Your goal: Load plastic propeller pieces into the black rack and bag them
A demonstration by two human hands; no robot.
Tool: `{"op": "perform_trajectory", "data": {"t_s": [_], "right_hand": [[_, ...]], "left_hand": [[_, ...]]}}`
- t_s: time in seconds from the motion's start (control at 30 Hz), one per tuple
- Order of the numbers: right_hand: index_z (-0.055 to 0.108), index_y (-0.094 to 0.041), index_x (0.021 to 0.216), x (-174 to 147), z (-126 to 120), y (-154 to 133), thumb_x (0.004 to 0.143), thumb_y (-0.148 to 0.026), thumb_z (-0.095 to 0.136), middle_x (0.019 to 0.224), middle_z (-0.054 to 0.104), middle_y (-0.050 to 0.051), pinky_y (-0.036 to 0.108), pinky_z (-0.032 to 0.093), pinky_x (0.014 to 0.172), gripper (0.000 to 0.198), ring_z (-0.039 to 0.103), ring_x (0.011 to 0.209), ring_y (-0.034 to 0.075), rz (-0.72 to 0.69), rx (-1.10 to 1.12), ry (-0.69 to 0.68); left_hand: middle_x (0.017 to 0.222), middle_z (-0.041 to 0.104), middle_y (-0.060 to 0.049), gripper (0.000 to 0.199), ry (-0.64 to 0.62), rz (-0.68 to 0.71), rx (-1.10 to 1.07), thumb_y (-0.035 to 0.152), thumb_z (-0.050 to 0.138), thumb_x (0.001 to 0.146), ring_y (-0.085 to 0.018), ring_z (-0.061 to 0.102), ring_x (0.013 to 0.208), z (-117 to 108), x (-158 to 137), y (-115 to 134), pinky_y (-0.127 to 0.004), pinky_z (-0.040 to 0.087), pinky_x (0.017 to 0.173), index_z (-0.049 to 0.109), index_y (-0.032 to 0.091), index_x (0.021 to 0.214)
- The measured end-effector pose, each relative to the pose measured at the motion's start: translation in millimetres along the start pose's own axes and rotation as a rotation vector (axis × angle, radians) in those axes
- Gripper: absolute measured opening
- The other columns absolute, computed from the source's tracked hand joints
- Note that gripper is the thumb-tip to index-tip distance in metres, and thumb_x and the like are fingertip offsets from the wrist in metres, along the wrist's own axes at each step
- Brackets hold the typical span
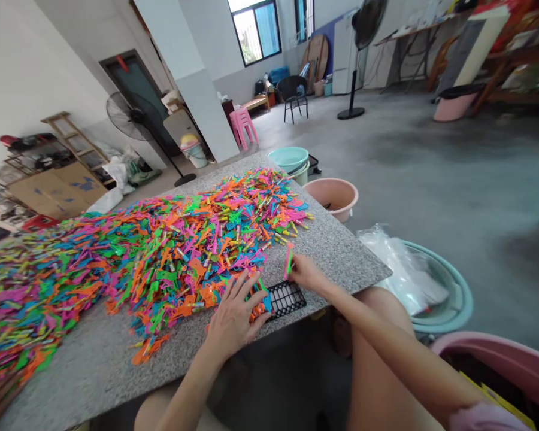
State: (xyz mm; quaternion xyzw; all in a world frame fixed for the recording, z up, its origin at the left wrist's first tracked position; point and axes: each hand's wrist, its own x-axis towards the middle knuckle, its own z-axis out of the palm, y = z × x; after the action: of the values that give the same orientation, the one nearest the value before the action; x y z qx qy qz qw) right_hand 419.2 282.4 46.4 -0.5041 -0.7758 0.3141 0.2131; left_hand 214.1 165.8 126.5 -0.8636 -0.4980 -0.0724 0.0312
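Note:
A large heap of small plastic toy guns in pink, orange, green, blue and yellow covers much of the grey speckled table. At the table's near edge lies a black grid tray with several rectangular cells. My left hand is open, its fingers spread over blue and orange pieces at the tray's left end. My right hand is closed on a pink and green plastic piece, held upright just above the tray's far edge. The piece's exact shape is partly hidden by the fingers.
Another person's hand is at the heap's far left. Right of the table stand a pink basin, a turquoise basin, a teal tub with clear plastic bags, and a pink bin close by my right arm.

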Motion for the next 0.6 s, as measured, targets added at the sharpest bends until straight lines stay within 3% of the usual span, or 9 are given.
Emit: {"op": "perform_trajectory", "data": {"t_s": [0.1, 0.2, 0.43, 0.6], "right_hand": [[0.067, -0.017, 0.085, -11, 29, -9, 0.075, -0.01, 0.062, 0.076, 0.068, 0.001, 0.021, 0.042, 0.066, 0.013, 0.063, 0.071, 0.015, -0.082, 0.162, -0.062], [0.069, -0.018, 0.091, -11, 45, -21, 0.076, -0.015, 0.062, 0.077, 0.071, 0.001, 0.021, 0.041, 0.063, 0.017, 0.065, 0.071, 0.016, -0.082, 0.115, -0.043], [0.072, -0.018, 0.093, 8, 37, -40, 0.083, -0.024, 0.058, 0.086, 0.074, 0.011, 0.026, 0.044, 0.069, 0.018, 0.069, 0.083, 0.024, -0.178, -0.2, -0.177], [0.072, -0.015, 0.084, 16, 41, -40, 0.082, -0.021, 0.061, 0.082, 0.073, 0.01, 0.025, 0.044, 0.067, 0.013, 0.068, 0.079, 0.022, -0.239, -0.203, -0.255]], "left_hand": [[0.149, 0.042, -0.007, 0.027, -0.018, -0.01, -0.005, 0.038, 0.059, 0.089, -0.033, 0.029, 0.142, 0, 1, 0, -0.058, 0.029, 0.114, 0.064, 0.026, 0.113], [0.149, 0.042, -0.007, 0.027, -0.027, -0.005, 0.001, 0.037, 0.059, 0.089, -0.033, 0.029, 0.142, -1, 1, 0, -0.058, 0.029, 0.113, 0.063, 0.026, 0.114], [0.149, 0.043, -0.007, 0.028, -0.017, -0.002, 0.009, 0.037, 0.058, 0.09, -0.033, 0.029, 0.142, 0, 0, 1, -0.058, 0.028, 0.114, 0.063, 0.027, 0.115], [0.15, 0.043, -0.006, 0.036, 0.031, 0.025, 0.032, 0.033, 0.059, 0.09, -0.032, 0.032, 0.141, -1, 2, 3, -0.064, 0.012, 0.117, 0.059, 0.03, 0.126]]}}
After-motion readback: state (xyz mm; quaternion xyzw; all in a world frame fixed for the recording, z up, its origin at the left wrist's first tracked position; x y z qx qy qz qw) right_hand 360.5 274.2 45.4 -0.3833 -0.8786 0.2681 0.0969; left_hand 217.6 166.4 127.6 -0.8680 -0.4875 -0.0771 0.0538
